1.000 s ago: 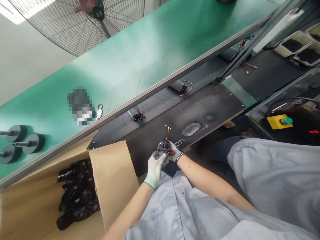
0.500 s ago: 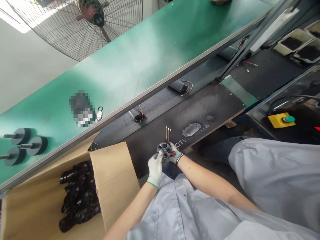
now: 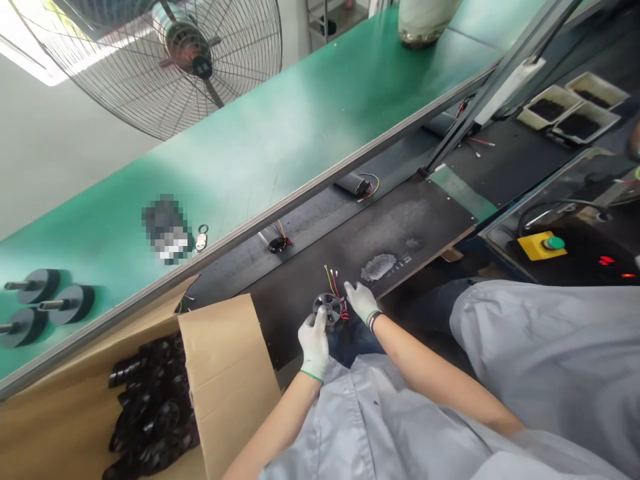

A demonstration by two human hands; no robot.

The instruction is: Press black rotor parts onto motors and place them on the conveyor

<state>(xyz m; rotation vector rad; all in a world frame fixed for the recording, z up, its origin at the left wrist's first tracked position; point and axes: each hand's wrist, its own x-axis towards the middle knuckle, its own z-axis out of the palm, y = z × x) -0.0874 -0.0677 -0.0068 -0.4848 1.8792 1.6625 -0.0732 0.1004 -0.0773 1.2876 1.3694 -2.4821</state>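
Note:
My left hand [image 3: 315, 341], in a white glove with a green hem, grips a wired motor with the thumb across its face. Seen end-on, the motor [image 3: 320, 301] shows a round black rim with spokes or vanes inside. Red and yellow wires [image 3: 332, 280] with small metal terminals stick up from its far side, and a red bundle sits at its right edge. Just right of those wires is my gloved right hand [image 3: 362, 301], its fingers stretched out and apart from the motor's rim. Whether a fingertip touches a wire is hard to see.
A cardboard box [image 3: 227, 347] of black parts stands at left. Motors [image 3: 276, 243] with wires lie in the channel below the green bench [image 3: 260, 143]. Black discs with shafts [image 3: 74, 305] rest on that bench. At right are a yellow-boxed green button [image 3: 554, 243] and another person's grey clothing [image 3: 540, 340].
My right hand has let go of the motor's right side and moved slightly up and right. My left hand keeps its hold. The camera view has shifted a little.

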